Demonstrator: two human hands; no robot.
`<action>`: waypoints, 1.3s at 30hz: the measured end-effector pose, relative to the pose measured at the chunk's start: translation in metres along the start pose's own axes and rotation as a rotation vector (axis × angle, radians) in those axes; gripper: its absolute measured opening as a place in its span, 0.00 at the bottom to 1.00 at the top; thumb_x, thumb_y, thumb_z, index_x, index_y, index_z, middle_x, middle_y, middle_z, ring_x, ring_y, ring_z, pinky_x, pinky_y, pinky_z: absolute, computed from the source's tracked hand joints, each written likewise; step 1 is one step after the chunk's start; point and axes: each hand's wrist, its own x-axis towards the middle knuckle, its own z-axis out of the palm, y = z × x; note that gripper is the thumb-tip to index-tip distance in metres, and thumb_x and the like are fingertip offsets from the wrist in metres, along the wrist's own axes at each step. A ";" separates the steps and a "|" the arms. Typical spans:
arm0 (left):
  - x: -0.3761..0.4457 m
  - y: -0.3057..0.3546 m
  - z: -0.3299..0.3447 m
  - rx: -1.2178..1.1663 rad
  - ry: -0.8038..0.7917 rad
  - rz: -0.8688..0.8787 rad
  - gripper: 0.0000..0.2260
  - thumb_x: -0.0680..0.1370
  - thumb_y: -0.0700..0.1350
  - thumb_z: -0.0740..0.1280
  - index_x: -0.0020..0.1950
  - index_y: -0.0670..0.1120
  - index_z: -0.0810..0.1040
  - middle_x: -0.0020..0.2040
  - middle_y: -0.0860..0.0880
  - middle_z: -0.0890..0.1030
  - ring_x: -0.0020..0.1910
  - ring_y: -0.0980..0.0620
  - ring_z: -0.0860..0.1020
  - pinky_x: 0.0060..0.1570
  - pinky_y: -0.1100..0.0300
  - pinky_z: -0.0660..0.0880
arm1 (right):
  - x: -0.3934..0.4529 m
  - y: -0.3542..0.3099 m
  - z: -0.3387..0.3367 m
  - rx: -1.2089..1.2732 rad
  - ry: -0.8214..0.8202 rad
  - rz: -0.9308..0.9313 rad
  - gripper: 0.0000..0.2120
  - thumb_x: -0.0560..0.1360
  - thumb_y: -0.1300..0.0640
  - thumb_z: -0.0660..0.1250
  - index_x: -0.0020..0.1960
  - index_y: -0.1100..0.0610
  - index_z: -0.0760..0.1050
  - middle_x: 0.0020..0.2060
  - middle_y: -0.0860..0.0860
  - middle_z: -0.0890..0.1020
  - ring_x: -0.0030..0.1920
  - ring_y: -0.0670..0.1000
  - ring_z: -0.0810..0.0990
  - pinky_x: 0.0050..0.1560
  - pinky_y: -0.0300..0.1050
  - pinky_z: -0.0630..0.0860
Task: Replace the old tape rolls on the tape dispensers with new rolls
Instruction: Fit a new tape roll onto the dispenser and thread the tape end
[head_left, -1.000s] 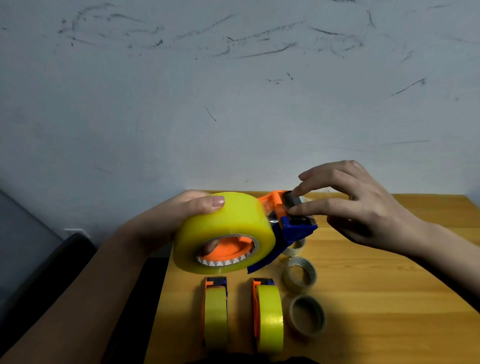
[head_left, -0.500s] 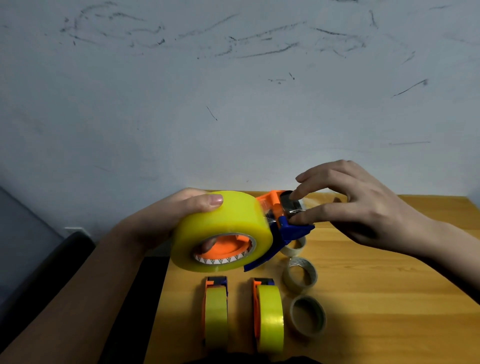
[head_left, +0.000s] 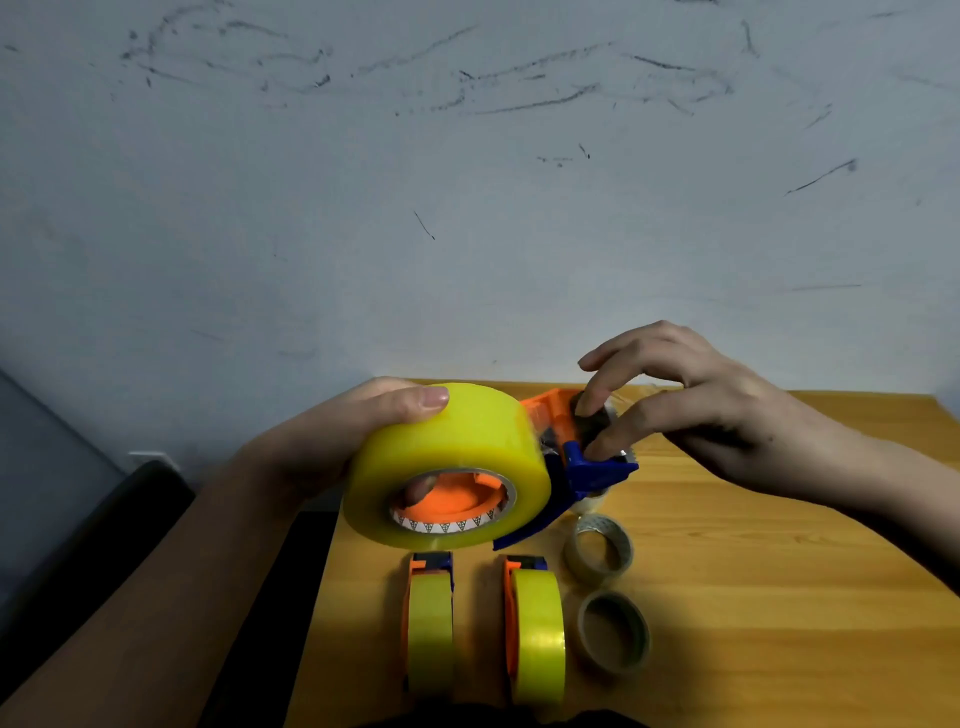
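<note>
Two dispensers (head_left: 431, 618) on the table (head_left: 779, 597) carry new rolls; left hand (head_left: 332, 441) grips the third (head_left: 582, 467), right hand (head_left: 691, 400) pinching its tape end, threading unfinished

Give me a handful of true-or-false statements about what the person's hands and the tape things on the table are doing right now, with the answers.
1. The left hand grips the big yellow tape roll. True.
2. The right hand lies flat on the wooden table. False: its fingertips work at the front end of the held dispenser, above the table.
3. Two more dispensers, the left one and the right one, lie on the table loaded with yellow tape. True.
4. The nearly empty rolls lie to the left of those dispensers. False: they lie to the right.
5. The held roll's hub is green. False: it is orange.
</note>
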 end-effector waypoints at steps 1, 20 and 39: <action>0.000 0.000 0.000 -0.014 -0.015 -0.001 0.24 0.57 0.67 0.74 0.35 0.47 0.82 0.26 0.45 0.79 0.24 0.52 0.77 0.29 0.64 0.75 | -0.001 0.000 0.001 0.037 0.026 0.015 0.18 0.79 0.65 0.56 0.52 0.52 0.82 0.56 0.49 0.78 0.66 0.55 0.72 0.59 0.56 0.70; -0.003 -0.009 -0.009 -0.093 0.184 -0.038 0.24 0.52 0.55 0.75 0.38 0.43 0.74 0.26 0.52 0.80 0.25 0.59 0.78 0.28 0.68 0.73 | -0.006 -0.010 -0.002 0.395 0.340 0.289 0.16 0.73 0.66 0.63 0.56 0.52 0.76 0.58 0.48 0.78 0.64 0.53 0.75 0.59 0.44 0.73; 0.008 -0.021 0.017 0.086 0.186 0.188 0.20 0.66 0.55 0.68 0.47 0.39 0.76 0.31 0.42 0.81 0.30 0.49 0.79 0.30 0.62 0.75 | 0.027 0.005 0.048 1.204 1.186 1.047 0.08 0.75 0.63 0.68 0.52 0.55 0.76 0.33 0.49 0.82 0.30 0.44 0.79 0.30 0.35 0.74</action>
